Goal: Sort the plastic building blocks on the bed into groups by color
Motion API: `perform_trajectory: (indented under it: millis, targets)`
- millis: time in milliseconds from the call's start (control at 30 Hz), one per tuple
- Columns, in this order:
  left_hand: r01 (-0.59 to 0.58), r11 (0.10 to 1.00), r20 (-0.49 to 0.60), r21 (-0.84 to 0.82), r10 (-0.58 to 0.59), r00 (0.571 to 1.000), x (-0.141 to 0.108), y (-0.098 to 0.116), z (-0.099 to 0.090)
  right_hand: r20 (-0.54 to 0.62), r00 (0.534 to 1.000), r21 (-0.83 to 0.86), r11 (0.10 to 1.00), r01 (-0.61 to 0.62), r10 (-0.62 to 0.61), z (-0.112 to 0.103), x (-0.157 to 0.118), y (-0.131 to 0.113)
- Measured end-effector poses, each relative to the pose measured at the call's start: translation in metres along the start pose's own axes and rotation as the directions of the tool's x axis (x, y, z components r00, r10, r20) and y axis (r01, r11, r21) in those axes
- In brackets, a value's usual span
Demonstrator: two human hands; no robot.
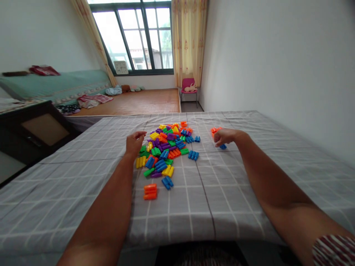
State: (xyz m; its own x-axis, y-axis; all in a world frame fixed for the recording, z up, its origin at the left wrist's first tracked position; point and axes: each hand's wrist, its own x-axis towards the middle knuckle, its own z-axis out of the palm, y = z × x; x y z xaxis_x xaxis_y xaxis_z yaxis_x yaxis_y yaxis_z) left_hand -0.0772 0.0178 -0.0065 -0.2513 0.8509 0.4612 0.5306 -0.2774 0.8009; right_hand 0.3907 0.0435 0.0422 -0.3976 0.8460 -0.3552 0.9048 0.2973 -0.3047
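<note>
The grey-checked, cloth-covered surface (183, 221) holds scattered colourful pieces (161, 165); a bed (144, 101) and window (134, 38) lie beyond; left fingers (140, 134) and right fingers (218, 140) curl, whether clamped I cannot tell.

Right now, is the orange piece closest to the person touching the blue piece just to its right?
Apart: the head view shows a strip of the gray checked cloth between the orange piece and the blue piece.

my bare left forearm (107, 207) and bare right forearm (266, 181) reach forward, well apart; my bare left hand (134, 143) is loosely curled, my bare right hand (226, 136) curled downward.
</note>
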Motion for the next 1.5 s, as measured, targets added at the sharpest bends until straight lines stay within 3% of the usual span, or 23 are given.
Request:
perform_trajectory:
  millis: [100, 200, 267, 367, 433, 500, 567, 667, 767, 867, 933, 1033, 1100, 1200, 1300, 1433, 1500]
  targets:
    - [0.008, 1.0, -0.011, -0.014, -0.008, 1.0, 0.0, -0.001, -0.001, -0.047, 0.999, 0.042, 0.999, 0.009, -0.007, 0.005, 0.007, -0.004]
    - [0.009, 1.0, -0.01, -0.016, -0.009, 1.0, 0.0, -0.002, -0.001, -0.172, 0.98, 0.296, 0.944, 0.146, -0.097, 0.008, 0.009, -0.01]
    - [0.004, 1.0, 0.012, -0.005, -0.004, 1.0, -0.001, -0.001, 0.0, -0.163, 0.984, 0.413, 0.902, 0.128, -0.065, 0.007, 0.006, -0.013]
    - [-0.013, 1.0, 0.052, 0.015, 0.012, 0.999, -0.001, -0.001, 0.0, -0.012, 1.0, 0.355, 0.935, -0.022, 0.028, 0.002, -0.002, -0.014]
    - [-0.019, 1.0, 0.06, 0.02, 0.018, 0.998, -0.001, -0.001, 0.0, 0.006, 0.998, 0.287, 0.956, -0.062, 0.063, -0.004, -0.009, -0.014]
    - [-0.017, 1.0, 0.052, 0.019, 0.016, 0.998, -0.001, -0.001, 0.0, -0.047, 0.998, 0.237, 0.971, -0.021, 0.033, -0.01, -0.014, -0.015]
    - [-0.01, 1.0, 0.048, 0.018, 0.01, 0.999, -0.001, -0.002, 0.0, -0.051, 0.994, 0.176, 0.979, 0.102, -0.095, -0.012, -0.015, -0.017]
    - [-0.009, 1.0, 0.051, 0.024, 0.008, 0.999, -0.001, -0.003, -0.001, 0.078, 0.95, 0.145, 0.946, 0.29, -0.303, -0.005, -0.007, -0.019]
    - [-0.012, 0.999, 0.05, 0.032, 0.01, 0.999, -0.002, -0.002, -0.001, 0.186, 0.936, 0.147, 0.951, 0.273, -0.298, 0.007, 0.003, -0.019]
    - [-0.007, 0.999, 0.057, 0.04, 0.004, 0.998, -0.004, 0.001, 0.0, 0.223, 0.943, 0.167, 0.963, 0.211, -0.246, 0.013, 0.003, -0.018]
    - [-0.006, 0.999, 0.067, 0.052, 0.002, 0.998, -0.005, 0.002, 0.0, 0.154, 0.96, 0.216, 0.956, 0.198, -0.233, 0.008, -0.002, -0.017]
    - [-0.016, 0.997, 0.066, 0.075, 0.011, 0.998, -0.006, 0.002, -0.001, -0.139, 0.98, 0.36, 0.915, 0.182, -0.14, -0.012, -0.004, -0.01]
    - [-0.015, 0.996, 0.056, 0.086, 0.011, 0.998, -0.005, 0.0, -0.002, -0.336, 0.941, 0.448, 0.885, 0.123, 0.039, -0.027, 0.005, -0.001]
    - [0.002, 0.996, 0.047, 0.09, -0.006, 0.999, -0.004, -0.005, -0.003, -0.499, 0.821, 0.414, 0.908, -0.057, 0.279, -0.041, 0.036, 0.018]
    - [0.009, 0.995, 0.052, 0.095, -0.014, 0.999, -0.003, -0.008, -0.004, -0.552, 0.755, 0.267, 0.932, -0.243, 0.355, -0.038, 0.073, 0.034]
    - [0.024, 0.994, 0.052, 0.106, -0.03, 0.998, -0.005, -0.01, -0.006, -0.548, 0.734, 0.176, 0.912, -0.369, 0.403, -0.025, 0.106, 0.045]
    - [0.033, 0.994, 0.049, 0.104, -0.038, 0.998, -0.006, -0.011, -0.006, -0.522, 0.744, 0.137, 0.902, -0.409, 0.416, -0.022, 0.114, 0.048]
